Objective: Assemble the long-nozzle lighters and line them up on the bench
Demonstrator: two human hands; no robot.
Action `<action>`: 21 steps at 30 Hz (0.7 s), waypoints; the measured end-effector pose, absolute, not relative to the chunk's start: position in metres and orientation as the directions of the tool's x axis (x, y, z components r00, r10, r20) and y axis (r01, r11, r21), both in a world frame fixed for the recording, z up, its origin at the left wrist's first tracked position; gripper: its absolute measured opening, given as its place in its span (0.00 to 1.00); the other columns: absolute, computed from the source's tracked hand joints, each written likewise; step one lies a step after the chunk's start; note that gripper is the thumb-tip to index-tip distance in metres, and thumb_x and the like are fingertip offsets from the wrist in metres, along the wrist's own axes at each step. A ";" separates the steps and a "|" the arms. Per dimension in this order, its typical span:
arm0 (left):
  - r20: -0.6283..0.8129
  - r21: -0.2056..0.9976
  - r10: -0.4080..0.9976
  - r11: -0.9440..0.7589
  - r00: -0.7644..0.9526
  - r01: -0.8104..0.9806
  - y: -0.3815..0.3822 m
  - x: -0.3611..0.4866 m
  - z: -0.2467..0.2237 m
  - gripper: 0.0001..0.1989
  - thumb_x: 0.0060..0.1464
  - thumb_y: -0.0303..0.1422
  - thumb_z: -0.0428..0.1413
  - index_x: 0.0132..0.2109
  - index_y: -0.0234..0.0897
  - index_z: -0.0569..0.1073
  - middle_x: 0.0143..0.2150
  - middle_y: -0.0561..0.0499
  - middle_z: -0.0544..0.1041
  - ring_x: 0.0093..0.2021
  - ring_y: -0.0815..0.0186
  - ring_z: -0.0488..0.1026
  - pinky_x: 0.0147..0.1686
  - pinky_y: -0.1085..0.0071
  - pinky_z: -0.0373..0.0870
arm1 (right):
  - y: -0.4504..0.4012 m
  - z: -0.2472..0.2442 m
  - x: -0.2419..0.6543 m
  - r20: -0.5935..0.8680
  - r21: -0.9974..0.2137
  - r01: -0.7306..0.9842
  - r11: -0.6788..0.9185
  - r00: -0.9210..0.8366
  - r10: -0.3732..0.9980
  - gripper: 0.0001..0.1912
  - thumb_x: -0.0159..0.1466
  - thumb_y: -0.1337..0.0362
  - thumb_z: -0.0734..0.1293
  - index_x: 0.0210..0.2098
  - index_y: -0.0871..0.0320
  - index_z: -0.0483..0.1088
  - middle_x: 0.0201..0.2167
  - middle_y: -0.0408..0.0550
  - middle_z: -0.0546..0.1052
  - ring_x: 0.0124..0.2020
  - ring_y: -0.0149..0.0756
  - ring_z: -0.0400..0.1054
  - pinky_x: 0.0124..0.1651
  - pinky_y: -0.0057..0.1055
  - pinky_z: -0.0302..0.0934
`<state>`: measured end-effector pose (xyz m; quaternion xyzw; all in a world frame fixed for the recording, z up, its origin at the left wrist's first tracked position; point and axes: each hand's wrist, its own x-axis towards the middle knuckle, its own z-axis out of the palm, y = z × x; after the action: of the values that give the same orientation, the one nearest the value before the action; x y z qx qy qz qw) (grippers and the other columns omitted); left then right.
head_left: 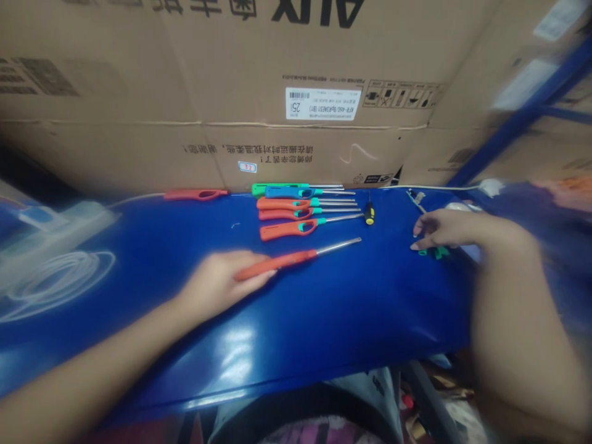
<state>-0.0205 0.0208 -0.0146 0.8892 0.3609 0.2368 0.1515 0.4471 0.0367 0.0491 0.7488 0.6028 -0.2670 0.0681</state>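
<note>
My left hand (226,283) is closed around the handle of an orange long-necked lighter (287,262), its metal tube pointing right and slightly away from me. At the right, my right hand (444,228) hovers low with thumb and index finger apart; nothing shows between them. Just beneath its fingers lie small green plastic pieces (439,251), partly covered by the hand. Beyond the held lighter, several orange lighters (289,230) lie in a row, along with a blue lighter (289,192) and a green lighter (277,186). A small yellow-and-black screwdriver (369,213) lies near their tips.
A large cardboard box (208,80) stands along the back of the blue table surface (324,320). A red lighter-shaped handle (197,194) lies at the back left. Coiled white cable (69,280) sits at the left. A blue metal post (522,117) slants up at the right.
</note>
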 end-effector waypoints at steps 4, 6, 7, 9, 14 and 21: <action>0.307 0.453 0.727 -0.679 0.614 0.578 0.021 -0.019 -0.013 0.16 0.63 0.44 0.57 0.50 0.40 0.81 0.44 0.49 0.84 0.41 0.60 0.81 0.42 0.69 0.75 | 0.034 0.045 0.446 -0.543 -0.263 0.906 -0.330 0.144 0.828 0.14 0.45 0.57 0.76 0.28 0.54 0.72 0.20 0.48 0.76 0.23 0.43 0.72 0.23 0.36 0.65; 0.306 0.471 0.737 -0.667 0.603 0.577 0.021 -0.018 -0.012 0.17 0.63 0.45 0.57 0.49 0.40 0.81 0.44 0.48 0.84 0.41 0.60 0.81 0.42 0.69 0.75 | 0.034 0.044 0.440 -0.527 -0.288 0.909 -0.301 0.112 0.842 0.11 0.46 0.60 0.74 0.28 0.54 0.72 0.21 0.47 0.76 0.23 0.40 0.70 0.23 0.34 0.64; 0.305 0.482 0.743 -0.660 0.596 0.576 0.021 -0.017 -0.012 0.17 0.63 0.45 0.57 0.49 0.39 0.82 0.43 0.48 0.84 0.40 0.60 0.81 0.42 0.69 0.75 | 0.035 0.045 0.435 -0.490 -0.309 0.918 -0.247 0.069 0.869 0.10 0.47 0.61 0.73 0.29 0.54 0.73 0.22 0.47 0.77 0.23 0.39 0.70 0.24 0.34 0.64; 0.297 0.513 0.758 -0.640 0.581 0.573 0.020 -0.016 -0.011 0.17 0.62 0.45 0.58 0.47 0.39 0.82 0.43 0.48 0.84 0.40 0.59 0.81 0.42 0.68 0.76 | 0.035 0.046 0.422 -0.344 -0.363 0.930 -0.065 -0.068 0.937 0.10 0.52 0.59 0.71 0.34 0.54 0.75 0.27 0.47 0.78 0.27 0.38 0.71 0.28 0.33 0.66; 0.270 0.611 0.809 -0.564 0.523 0.556 0.021 -0.015 -0.012 0.17 0.60 0.47 0.59 0.46 0.40 0.83 0.43 0.49 0.85 0.40 0.59 0.82 0.39 0.68 0.77 | 0.035 0.047 0.386 0.025 -0.454 0.828 0.330 -0.358 0.933 0.16 0.64 0.52 0.65 0.44 0.55 0.77 0.40 0.49 0.81 0.37 0.39 0.75 0.41 0.35 0.71; 0.238 0.697 0.880 -0.449 0.411 0.558 0.024 -0.015 -0.011 0.18 0.57 0.48 0.61 0.45 0.40 0.84 0.42 0.49 0.85 0.38 0.58 0.82 0.37 0.68 0.78 | 0.034 0.046 0.380 0.078 -0.566 0.735 0.374 -0.403 0.912 0.20 0.68 0.50 0.62 0.50 0.54 0.77 0.45 0.51 0.77 0.34 0.34 0.74 0.36 0.32 0.73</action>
<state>-0.0153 0.0235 -0.0114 0.7963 0.4516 0.3008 0.2673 0.3798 0.0337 0.0459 0.5107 0.8059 -0.2286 -0.1934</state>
